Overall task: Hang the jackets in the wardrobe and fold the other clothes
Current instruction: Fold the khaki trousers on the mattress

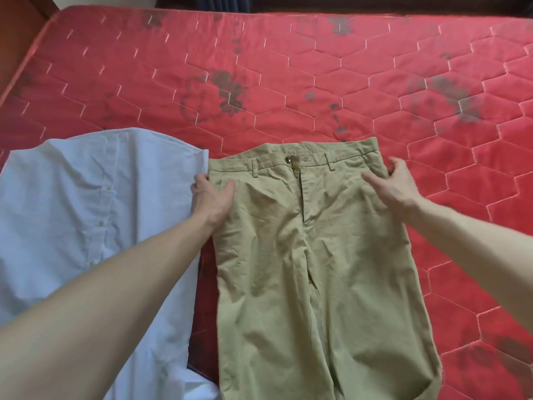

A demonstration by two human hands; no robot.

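Khaki trousers (317, 255) lie flat and unfolded, front up, waistband away, fly open; pale blue button shirt (86, 212) is spread just left of them.

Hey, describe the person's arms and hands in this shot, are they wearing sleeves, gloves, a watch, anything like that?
Both forearms are bare as far as the frame shows; no sleeves reach into view. The left hand and right hand wear no gloves. No watch, bracelet or ring shows on the wrists or on the fingers that are visible. No markings can be made out.
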